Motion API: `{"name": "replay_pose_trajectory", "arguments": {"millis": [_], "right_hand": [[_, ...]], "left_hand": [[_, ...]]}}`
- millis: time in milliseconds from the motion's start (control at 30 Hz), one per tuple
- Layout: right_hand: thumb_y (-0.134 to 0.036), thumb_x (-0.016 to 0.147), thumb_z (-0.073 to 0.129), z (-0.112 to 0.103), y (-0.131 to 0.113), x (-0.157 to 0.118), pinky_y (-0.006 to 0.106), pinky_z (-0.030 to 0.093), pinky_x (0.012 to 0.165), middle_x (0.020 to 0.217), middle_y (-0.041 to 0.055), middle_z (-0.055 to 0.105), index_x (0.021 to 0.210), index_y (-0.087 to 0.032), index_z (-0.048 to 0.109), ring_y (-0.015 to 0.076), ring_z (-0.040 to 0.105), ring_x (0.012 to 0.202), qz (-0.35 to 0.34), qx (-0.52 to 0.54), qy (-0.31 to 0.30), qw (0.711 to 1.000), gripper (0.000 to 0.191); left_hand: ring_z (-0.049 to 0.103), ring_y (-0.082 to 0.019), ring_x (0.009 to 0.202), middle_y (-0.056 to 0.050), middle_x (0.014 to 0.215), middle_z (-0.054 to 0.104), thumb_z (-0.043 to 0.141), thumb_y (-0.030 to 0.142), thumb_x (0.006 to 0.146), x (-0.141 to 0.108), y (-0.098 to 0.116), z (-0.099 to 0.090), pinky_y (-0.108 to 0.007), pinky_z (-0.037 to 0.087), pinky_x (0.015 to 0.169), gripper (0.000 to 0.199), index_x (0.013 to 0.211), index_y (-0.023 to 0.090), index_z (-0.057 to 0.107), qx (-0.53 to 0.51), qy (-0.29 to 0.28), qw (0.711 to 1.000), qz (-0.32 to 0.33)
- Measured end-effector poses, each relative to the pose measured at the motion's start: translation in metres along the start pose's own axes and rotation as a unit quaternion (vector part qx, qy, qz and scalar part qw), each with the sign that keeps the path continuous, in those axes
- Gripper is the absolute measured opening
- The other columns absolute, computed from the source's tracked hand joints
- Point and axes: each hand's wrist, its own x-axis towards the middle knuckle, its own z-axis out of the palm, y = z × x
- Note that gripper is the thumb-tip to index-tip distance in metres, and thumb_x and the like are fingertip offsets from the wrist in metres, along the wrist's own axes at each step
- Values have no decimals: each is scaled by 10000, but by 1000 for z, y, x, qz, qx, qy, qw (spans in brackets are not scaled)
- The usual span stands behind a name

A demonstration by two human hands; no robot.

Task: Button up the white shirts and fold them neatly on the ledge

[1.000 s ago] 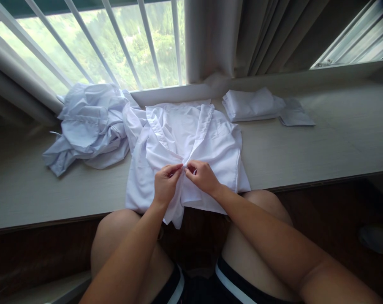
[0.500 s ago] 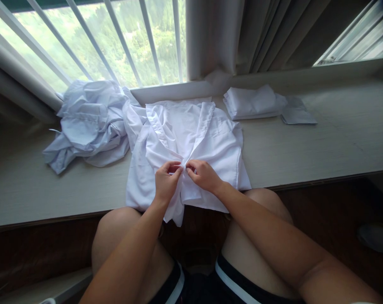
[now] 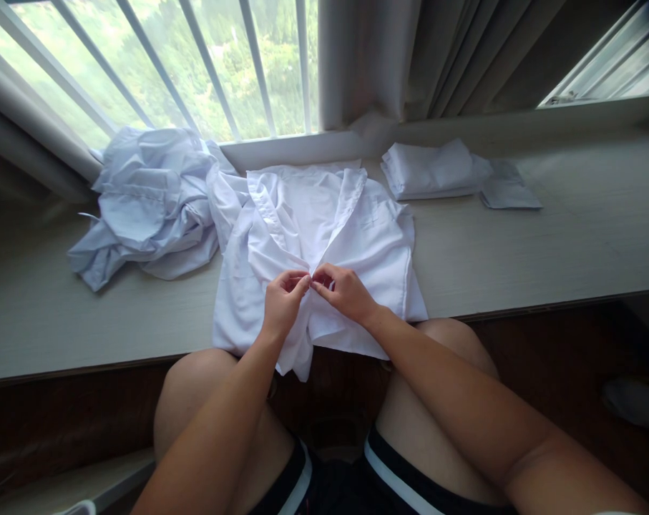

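Observation:
A white garment (image 3: 367, 243) with a collar lies spread on the ledge, its lower edge hanging over the front. My left hand (image 3: 285, 300) pinches the cloth at the front opening, thumb against fingers. Close against it, my right hand (image 3: 345, 292) pinches the other side of the opening, and the fingertips of both hands meet at the middle. Whatever small part lies between the fingertips is hidden.
A crumpled white garment (image 3: 152, 207) lies on the ledge (image 3: 571, 250) to the left. Folded white cloth (image 3: 431, 170) sits at the back right, with a smaller flat piece (image 3: 509, 187) beside it. Behind are a barred window (image 3: 227, 64) and grey curtains (image 3: 464, 57).
The fingertips of my two hands have come closer together at the opening, and the right hand has shifted slightly left. The view has moved slightly.

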Motion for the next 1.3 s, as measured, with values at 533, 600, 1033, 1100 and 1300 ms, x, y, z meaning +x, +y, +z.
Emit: {"name": "replay_pose_trajectory", "arguments": {"millis": [533, 600, 1033, 1100, 1300], "right_hand": [[-328, 913, 691, 5, 6, 1, 281, 523, 699, 853, 5, 719, 929, -212, 674, 145, 654, 725, -11, 41, 28, 999, 118], [-341, 910, 691, 5, 6, 1, 285, 531, 702, 856, 9, 722, 928, -212, 672, 148, 660, 732, -8, 50, 28, 998, 131], [-380, 877, 720, 8, 11, 3, 294, 517, 706, 857, 15, 725, 911, -208, 686, 165, 663, 786, 48, 117, 27, 992, 179], [-376, 874, 722, 8, 12, 3, 297, 516, 711, 860, 15, 724, 913, -207, 687, 165, 661, 784, 51, 117, 25, 992, 177], [-363, 869, 721, 7, 12, 3, 302, 514, 724, 860, 10, 719, 909, -208, 682, 161, 650, 777, 52, 120, 19, 991, 164]], "left_hand": [[632, -142, 713, -39, 774, 733, 820, 466, 785, 2, -3, 1, -255, 491, 701, 316, 838, 157, 777, -37, 16, 999, -11], [632, -142, 717, -41, 787, 737, 811, 464, 796, 3, -4, 0, -257, 492, 700, 312, 845, 159, 774, -30, 18, 999, -2], [611, -134, 706, -32, 785, 725, 800, 460, 813, 3, -5, 1, -254, 478, 687, 299, 842, 164, 768, -7, 28, 999, 19], [603, -128, 696, -28, 778, 720, 800, 453, 815, 3, -5, 1, -252, 474, 683, 292, 857, 165, 769, -5, 30, 999, 19], [609, -126, 682, -16, 762, 716, 804, 419, 815, 3, -7, 0, -250, 473, 677, 281, 956, 179, 762, -6, 28, 1000, 13]]}}
